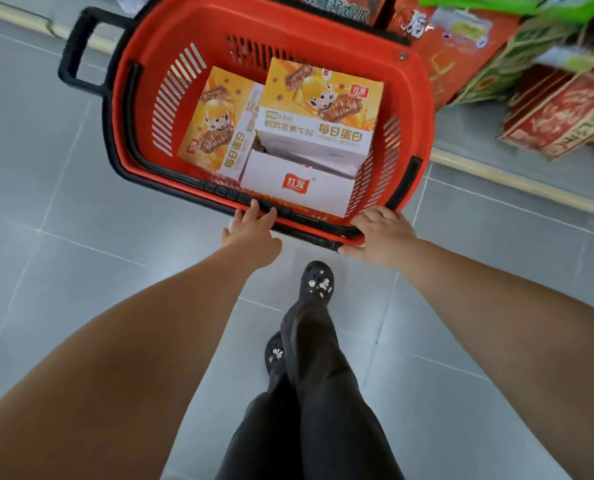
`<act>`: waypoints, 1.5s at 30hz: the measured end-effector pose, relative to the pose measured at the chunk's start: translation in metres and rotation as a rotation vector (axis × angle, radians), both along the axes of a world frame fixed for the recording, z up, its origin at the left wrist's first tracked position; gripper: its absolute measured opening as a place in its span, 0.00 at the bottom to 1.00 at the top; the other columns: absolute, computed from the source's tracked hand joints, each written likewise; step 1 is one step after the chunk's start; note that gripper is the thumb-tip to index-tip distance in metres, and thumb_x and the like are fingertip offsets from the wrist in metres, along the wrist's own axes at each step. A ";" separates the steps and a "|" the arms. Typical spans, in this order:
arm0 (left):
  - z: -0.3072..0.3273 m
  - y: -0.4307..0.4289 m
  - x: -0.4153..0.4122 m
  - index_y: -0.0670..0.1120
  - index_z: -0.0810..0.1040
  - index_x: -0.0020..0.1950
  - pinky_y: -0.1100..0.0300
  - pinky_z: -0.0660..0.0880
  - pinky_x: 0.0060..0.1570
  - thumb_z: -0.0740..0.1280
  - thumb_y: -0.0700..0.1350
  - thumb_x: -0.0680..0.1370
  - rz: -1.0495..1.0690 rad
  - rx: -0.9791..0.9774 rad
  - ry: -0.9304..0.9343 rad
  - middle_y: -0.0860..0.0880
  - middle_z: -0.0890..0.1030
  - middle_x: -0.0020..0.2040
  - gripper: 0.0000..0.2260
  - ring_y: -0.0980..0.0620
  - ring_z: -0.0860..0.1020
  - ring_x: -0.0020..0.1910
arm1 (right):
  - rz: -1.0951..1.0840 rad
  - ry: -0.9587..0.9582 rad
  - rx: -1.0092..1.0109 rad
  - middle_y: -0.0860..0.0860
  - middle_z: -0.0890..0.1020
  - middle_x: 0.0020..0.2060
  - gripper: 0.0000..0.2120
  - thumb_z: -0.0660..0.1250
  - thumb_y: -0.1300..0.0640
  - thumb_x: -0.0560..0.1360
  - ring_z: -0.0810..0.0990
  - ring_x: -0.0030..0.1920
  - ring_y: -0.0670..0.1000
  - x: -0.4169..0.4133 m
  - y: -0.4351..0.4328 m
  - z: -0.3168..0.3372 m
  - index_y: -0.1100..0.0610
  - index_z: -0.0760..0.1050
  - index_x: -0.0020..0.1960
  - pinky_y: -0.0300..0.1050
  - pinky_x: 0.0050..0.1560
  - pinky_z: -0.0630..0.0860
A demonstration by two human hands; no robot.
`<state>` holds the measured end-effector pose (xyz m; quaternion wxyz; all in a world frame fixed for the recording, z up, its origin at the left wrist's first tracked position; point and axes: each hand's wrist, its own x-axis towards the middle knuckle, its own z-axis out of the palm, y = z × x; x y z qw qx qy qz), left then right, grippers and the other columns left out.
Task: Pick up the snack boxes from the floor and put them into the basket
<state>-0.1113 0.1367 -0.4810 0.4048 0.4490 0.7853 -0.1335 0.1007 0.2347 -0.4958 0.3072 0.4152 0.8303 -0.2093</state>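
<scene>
Head view looks straight down at a red plastic shopping basket (139, 109) with slotted walls, filling the upper middle of the frame on grey floor tiles (80, 271). Inside it lie the yellow-and-white cardboard snack boxes: one flat at the left (215, 123), one tilted at the upper right (319, 105), and a white-faced one with a red logo (297, 183) against the near wall. No loose snack box shows on the tiles, so the picking up looks done or nearly done.

Both hands sit at the basket's near rim, just below the boxes in the frame. The left hand (252, 230) has its fingers spread, tips touching the black folded handle (170, 173) along the rim. The right hand (382, 233) curls over the rim's lower right corner, seemingly gripping it. The basket's long axis runs across the frame, tilted down to the right; the right hand is nearer the white-faced box.

Open tiles lie to the left and below, apart from the person's dark shoes (318, 282). Stacked red and green gift cartons (558, 109) crowd the upper right, just beside the basket, so room for moving lies to the left.
</scene>
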 end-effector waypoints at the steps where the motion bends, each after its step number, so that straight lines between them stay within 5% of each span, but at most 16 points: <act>1: 0.002 -0.002 0.015 0.56 0.51 0.78 0.40 0.51 0.75 0.57 0.48 0.78 -0.020 -0.005 -0.004 0.50 0.44 0.80 0.29 0.44 0.43 0.79 | -0.011 -0.017 -0.015 0.50 0.63 0.73 0.38 0.54 0.28 0.71 0.55 0.75 0.55 0.016 -0.005 0.001 0.47 0.60 0.75 0.56 0.75 0.52; 22: 0.008 0.001 0.361 0.54 0.46 0.79 0.45 0.55 0.74 0.59 0.48 0.79 -0.079 -0.082 -0.122 0.49 0.37 0.79 0.32 0.44 0.40 0.78 | -0.019 -0.093 0.036 0.53 0.65 0.70 0.35 0.61 0.31 0.71 0.58 0.73 0.57 0.357 -0.015 -0.001 0.50 0.63 0.71 0.59 0.73 0.56; 30: 0.015 0.024 0.487 0.53 0.48 0.79 0.46 0.58 0.75 0.58 0.45 0.78 -0.161 -0.125 -0.225 0.51 0.36 0.79 0.32 0.45 0.45 0.79 | -0.199 -0.202 -0.027 0.52 0.58 0.76 0.35 0.64 0.40 0.75 0.44 0.78 0.56 0.485 0.001 0.005 0.53 0.57 0.76 0.63 0.74 0.52; 37: 0.019 0.042 0.566 0.52 0.47 0.79 0.44 0.56 0.75 0.60 0.44 0.78 -0.265 -0.157 -0.271 0.51 0.35 0.79 0.33 0.45 0.47 0.79 | -0.408 -0.220 0.011 0.50 0.55 0.77 0.34 0.63 0.48 0.78 0.47 0.78 0.56 0.561 0.002 0.006 0.53 0.52 0.77 0.57 0.76 0.53; 42: 0.022 0.057 0.588 0.50 0.49 0.79 0.52 0.66 0.71 0.61 0.45 0.78 -0.312 -0.197 -0.318 0.51 0.38 0.79 0.32 0.44 0.56 0.77 | -0.527 -0.194 0.078 0.53 0.62 0.74 0.29 0.62 0.52 0.78 0.59 0.75 0.56 0.580 -0.006 0.012 0.56 0.56 0.75 0.55 0.70 0.64; 45: 0.027 0.064 0.595 0.50 0.55 0.79 0.57 0.73 0.61 0.60 0.44 0.79 -0.224 -0.184 -0.410 0.48 0.52 0.80 0.28 0.47 0.70 0.68 | -0.650 -0.105 0.076 0.53 0.65 0.72 0.25 0.61 0.53 0.78 0.63 0.72 0.56 0.579 -0.016 0.024 0.55 0.61 0.74 0.53 0.66 0.66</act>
